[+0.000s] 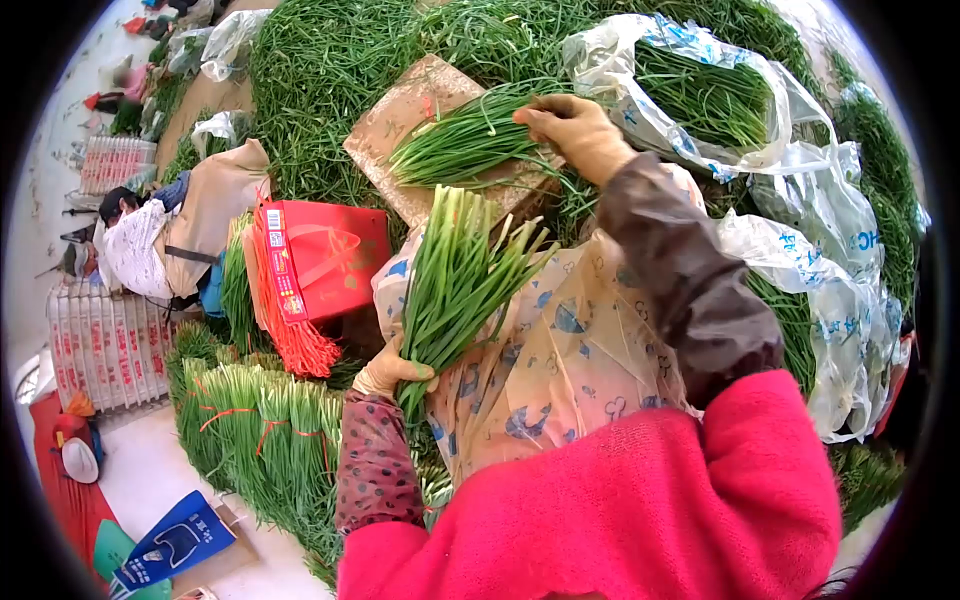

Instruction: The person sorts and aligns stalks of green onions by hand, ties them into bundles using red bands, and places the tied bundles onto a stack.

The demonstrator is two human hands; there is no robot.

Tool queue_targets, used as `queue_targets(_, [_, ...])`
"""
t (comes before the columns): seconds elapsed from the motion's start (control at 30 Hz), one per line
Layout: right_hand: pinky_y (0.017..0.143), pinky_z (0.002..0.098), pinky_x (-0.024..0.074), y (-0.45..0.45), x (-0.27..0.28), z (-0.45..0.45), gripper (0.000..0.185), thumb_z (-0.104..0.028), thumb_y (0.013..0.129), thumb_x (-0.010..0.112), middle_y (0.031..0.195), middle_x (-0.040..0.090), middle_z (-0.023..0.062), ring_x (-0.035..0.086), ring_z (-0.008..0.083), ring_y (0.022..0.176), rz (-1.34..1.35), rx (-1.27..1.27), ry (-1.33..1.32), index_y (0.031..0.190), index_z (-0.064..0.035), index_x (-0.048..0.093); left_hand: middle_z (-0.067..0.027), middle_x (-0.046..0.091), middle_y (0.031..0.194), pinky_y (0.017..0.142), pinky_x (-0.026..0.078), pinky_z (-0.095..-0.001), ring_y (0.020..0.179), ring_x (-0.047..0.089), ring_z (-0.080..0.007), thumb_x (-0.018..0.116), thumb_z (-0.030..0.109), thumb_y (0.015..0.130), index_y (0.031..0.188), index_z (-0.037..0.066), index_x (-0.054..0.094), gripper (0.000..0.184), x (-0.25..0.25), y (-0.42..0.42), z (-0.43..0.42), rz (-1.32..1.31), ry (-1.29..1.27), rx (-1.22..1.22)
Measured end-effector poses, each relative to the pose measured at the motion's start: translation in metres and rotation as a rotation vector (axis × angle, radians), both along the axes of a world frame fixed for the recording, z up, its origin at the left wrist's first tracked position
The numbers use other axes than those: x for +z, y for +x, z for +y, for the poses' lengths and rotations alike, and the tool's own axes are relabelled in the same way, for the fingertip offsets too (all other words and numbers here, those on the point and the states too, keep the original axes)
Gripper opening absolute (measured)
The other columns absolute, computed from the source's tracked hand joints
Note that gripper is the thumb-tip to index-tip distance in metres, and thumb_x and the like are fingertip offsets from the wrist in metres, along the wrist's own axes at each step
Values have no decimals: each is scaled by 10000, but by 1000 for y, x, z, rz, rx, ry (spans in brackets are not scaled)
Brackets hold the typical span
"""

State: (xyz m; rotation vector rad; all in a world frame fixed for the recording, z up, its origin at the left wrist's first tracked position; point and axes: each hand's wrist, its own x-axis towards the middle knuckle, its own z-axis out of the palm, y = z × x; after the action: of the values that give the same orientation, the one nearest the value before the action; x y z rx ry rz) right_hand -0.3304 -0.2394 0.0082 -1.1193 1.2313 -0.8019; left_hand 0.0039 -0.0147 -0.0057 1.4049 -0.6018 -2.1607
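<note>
A bunch of green stalks with pale ends [455,285] stands upward over my lap, and my left hand [395,370], in a tan glove, is closed around its lower part. Farther forward, a loose pile of green stalks [460,140] lies on a dirty board [385,150]. At the right end of that pile is my right hand [575,128], also gloved, its thumb and fingertips pressed together; whether a stalk is between them is too small to tell. A patterned plastic apron [560,350] covers my lap.
A red box [335,260] with red ties [305,345] stands left of the board. Tied green bundles [250,420] are at lower left. Plastic bags [800,170] of greens lie right, with heaped greens [320,80] ahead. Another person [140,240] is at far left.
</note>
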Motion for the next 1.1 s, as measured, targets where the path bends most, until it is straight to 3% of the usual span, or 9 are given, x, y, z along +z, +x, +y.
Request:
queue_targets(0.17, [903, 352, 502, -23, 5, 42, 624, -355, 797, 740, 1146, 651, 145, 627, 263, 1040, 359, 591, -405, 1301, -57, 524, -164, 643, 1077, 604, 549, -389, 736, 656, -279, 736, -66, 608, 1341, 18, 454, 790, -4, 8, 1, 70, 93, 106])
queue_targets(0.27, [819, 347, 507, -4, 12, 54, 557, -309, 780, 727, 1054, 683, 124, 658, 245, 953, 464, 793, -172, 1269, -98, 564, -152, 642, 1101, 626, 556, -380, 777, 661, -267, 741, -60, 599, 1357, 26, 447, 818, -10, 7, -5, 76, 46, 48])
queue_targets(0.43, [736, 278, 527, -6, 0, 55, 293, -130, 846, 675, 923, 708, 62, 650, 105, 804, 230, 513, -104, 1118, -23, 660, -169, 625, 1142, 546, 537, -337, 752, 653, -243, 780, 17, 590, 1327, 19, 478, 797, -5, 9, -6, 108, 46, -20])
queue_targets(0.57, [696, 266, 515, -35, -18, 21, 320, -195, 867, 686, 890, 701, 61, 618, 133, 739, 117, -58, 58, 1120, -2, 651, -222, 627, 1099, 456, 473, -319, 566, 600, -241, 771, 103, 600, 1275, -60, 483, 751, 9, -5, -6, 140, -50, -16])
queue_targets(0.67, [686, 267, 515, -57, -45, 12, 297, -147, 861, 662, 832, 707, 44, 625, 137, 724, 279, 105, 28, 1120, -2, 643, -235, 628, 1106, 447, 457, -310, 548, 602, -233, 743, 106, 607, 1286, -81, 472, 755, 6, -1, -1, 151, -60, 18])
queue_targets(0.77, [880, 357, 520, -39, -41, 32, 615, -153, 758, 723, 1299, 573, 106, 632, 295, 1036, 599, 434, -620, 1337, -174, 516, -248, 621, 1133, 450, 458, -310, 537, 605, -228, 710, 92, 617, 1297, -100, 460, 750, -4, 11, 0, 215, -48, 15])
queue_targets(0.9, [891, 347, 521, 19, -11, 48, 776, -83, 736, 702, 1439, 424, 142, 636, 271, 1039, 547, 566, -526, 1430, -215, 382, -242, 613, 1160, 457, 459, -310, 518, 592, -233, 699, 85, 626, 1319, -101, 428, 767, 1, 8, -1, 217, -22, 17])
queue_targets(0.97, [753, 409, 528, 41, -22, 46, 491, -177, 780, 661, 1028, 657, 131, 644, 343, 894, 623, 674, -672, 1257, -167, 546, -240, 605, 1179, 454, 454, -311, 514, 584, -233, 684, 79, 650, 1336, -100, 404, 763, -4, 13, 1, 246, -36, 9])
queue_targets(1.1, [687, 414, 511, 41, -3, 37, 305, -161, 792, 614, 829, 664, 128, 643, 338, 785, 708, 855, -601, 1093, -139, 649, -255, 582, 1215, 469, 482, -286, 586, 618, -217, 720, 123, 664, 1345, -87, 413, 777, -12, 22, 7, 332, -69, 27])
